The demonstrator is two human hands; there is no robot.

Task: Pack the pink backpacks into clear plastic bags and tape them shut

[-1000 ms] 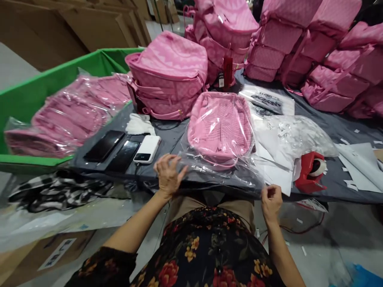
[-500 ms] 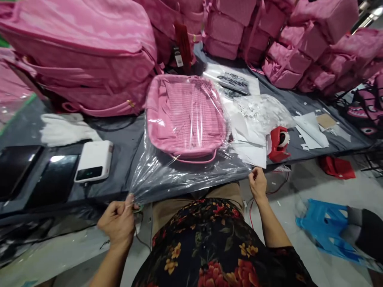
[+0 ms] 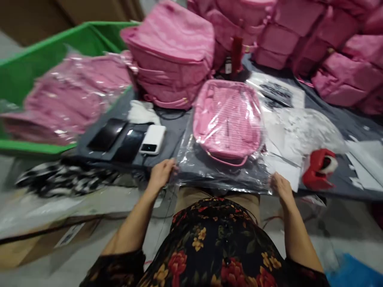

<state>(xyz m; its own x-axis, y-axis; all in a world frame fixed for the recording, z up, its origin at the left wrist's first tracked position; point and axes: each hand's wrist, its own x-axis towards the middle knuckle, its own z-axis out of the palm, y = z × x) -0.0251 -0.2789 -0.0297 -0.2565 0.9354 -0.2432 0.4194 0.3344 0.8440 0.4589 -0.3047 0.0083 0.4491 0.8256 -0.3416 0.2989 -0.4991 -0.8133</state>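
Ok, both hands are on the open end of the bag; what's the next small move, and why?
Probably fold the loose flap of the clear bag over the pink backpack: left hand and right hand grip its corners, and the backpack sits fully inside.

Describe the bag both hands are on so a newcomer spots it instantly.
On the grey table, straight ahead at the near edge, lies one pink bag in a clear sleeve. The left hand and right hand grip the sleeve's corners. Unlike the stacked bags behind, it lies alone, flat.

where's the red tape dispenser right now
In the head view, the red tape dispenser sits on the grey table's right side, just beyond the right hand, beside white paper sheets.
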